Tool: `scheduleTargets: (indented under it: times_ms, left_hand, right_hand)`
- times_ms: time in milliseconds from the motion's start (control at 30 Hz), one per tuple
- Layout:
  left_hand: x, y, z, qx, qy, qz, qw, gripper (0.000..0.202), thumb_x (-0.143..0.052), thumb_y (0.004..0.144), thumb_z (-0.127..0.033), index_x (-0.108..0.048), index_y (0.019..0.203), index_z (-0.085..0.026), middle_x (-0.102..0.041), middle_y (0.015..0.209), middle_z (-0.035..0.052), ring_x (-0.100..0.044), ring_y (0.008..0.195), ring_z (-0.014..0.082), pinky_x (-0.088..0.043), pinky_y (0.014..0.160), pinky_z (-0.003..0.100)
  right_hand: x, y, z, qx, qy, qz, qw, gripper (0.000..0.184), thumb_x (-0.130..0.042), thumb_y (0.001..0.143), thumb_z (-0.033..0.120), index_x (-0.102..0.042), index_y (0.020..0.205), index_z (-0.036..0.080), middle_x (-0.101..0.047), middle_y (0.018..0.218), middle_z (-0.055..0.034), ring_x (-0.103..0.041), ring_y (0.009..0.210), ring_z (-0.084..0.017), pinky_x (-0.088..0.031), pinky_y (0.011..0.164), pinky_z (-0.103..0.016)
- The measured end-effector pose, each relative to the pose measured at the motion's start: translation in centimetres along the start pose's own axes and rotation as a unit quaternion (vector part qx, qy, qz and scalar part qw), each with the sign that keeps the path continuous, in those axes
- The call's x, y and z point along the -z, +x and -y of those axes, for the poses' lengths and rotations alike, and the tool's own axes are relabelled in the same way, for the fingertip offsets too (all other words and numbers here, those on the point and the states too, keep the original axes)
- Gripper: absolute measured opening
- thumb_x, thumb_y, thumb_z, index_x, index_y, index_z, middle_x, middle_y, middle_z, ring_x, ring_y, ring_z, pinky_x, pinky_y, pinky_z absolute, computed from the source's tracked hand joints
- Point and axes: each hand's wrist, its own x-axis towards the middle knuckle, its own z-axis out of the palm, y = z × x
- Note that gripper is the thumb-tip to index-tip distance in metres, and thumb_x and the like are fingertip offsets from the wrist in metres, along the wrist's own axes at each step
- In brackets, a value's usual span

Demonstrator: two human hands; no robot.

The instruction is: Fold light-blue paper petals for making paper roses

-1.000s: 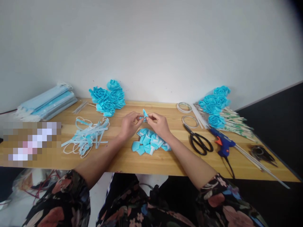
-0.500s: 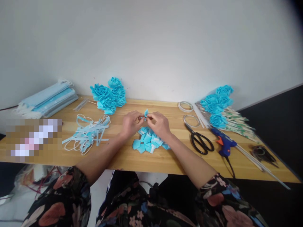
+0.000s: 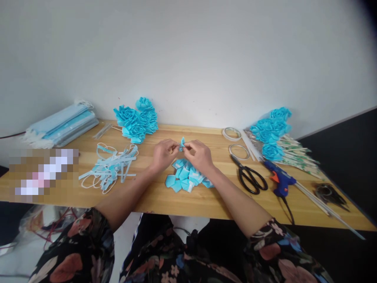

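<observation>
My left hand [image 3: 163,154] and my right hand [image 3: 199,155] meet over the middle of the wooden table [image 3: 188,200]. Both pinch one small blue folded piece [image 3: 182,144] between their fingertips, held a little above the tabletop. Just below the hands lies a heap of similar blue cut pieces [image 3: 185,177].
Blue fabric roses [image 3: 136,119] lie at the back, more roses on sticks [image 3: 272,131] at the right. Face masks [image 3: 60,126] are stacked far left, cut ear loops and strips [image 3: 108,167] beside them. Two tape rolls [image 3: 235,142], black scissors [image 3: 249,176] and a blue glue gun [image 3: 279,179] sit right.
The hands stay together on the small blue piece, fingers shifting slightly around it. The view has shifted a little; nothing on the table moved.
</observation>
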Motion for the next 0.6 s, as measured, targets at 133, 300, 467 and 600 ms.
scheduleTargets:
  times_ms: [133, 300, 467, 600]
  left_hand:
    - [0.0, 0.1, 0.7, 0.048, -0.022, 0.001, 0.999, 0.019, -0.054, 0.083, -0.028, -0.068, 0.077, -0.016, -0.065, 0.07, 0.0023, -0.054, 0.065, 0.0134, -0.039, 0.062, 0.025]
    - [0.6, 0.9, 1.1, 0.121, -0.022, -0.021, 0.992, 0.024, -0.053, 0.081, -0.033, -0.069, 0.076, -0.015, -0.064, 0.067, 0.0013, -0.052, 0.061, 0.0127, -0.038, 0.058, 0.024]
    - [5.8, 3.3, -0.1, 0.126, 0.026, -0.009, 0.992, 0.028, -0.053, 0.078, -0.036, -0.07, 0.08, -0.013, -0.065, 0.067, 0.0014, -0.052, 0.062, 0.0135, -0.038, 0.06, 0.024]
    - [12.2, 3.5, 0.8, 0.147, 0.121, 0.035, 0.981, 0.032, -0.055, 0.077, -0.041, -0.072, 0.082, -0.014, -0.066, 0.07, 0.0012, -0.052, 0.063, 0.0142, -0.034, 0.059, 0.024]
  right_hand:
    - [0.1, 0.4, -0.7, -0.066, 0.035, 0.002, 0.997, 0.01, -0.056, 0.082, 0.024, -0.066, 0.082, 0.022, -0.07, 0.081, -0.0033, -0.063, 0.078, -0.018, -0.046, 0.075, -0.029]
    - [0.0, 0.8, -2.6, -0.158, 0.095, 0.0, 0.983, 0.015, -0.056, 0.08, 0.032, -0.065, 0.078, 0.021, -0.068, 0.075, -0.0006, -0.061, 0.07, -0.016, -0.045, 0.068, -0.027]
    - [0.5, 1.0, -3.0, -0.184, 0.148, 0.003, 0.972, 0.024, -0.056, 0.078, 0.041, -0.066, 0.079, 0.019, -0.068, 0.073, -0.0011, -0.056, 0.064, -0.015, -0.042, 0.065, -0.027]
    - [0.5, 1.0, -2.7, -0.186, 0.156, 0.014, 0.97, 0.027, -0.056, 0.077, 0.042, -0.066, 0.079, 0.018, -0.066, 0.071, -0.001, -0.054, 0.063, -0.014, -0.04, 0.063, -0.026]
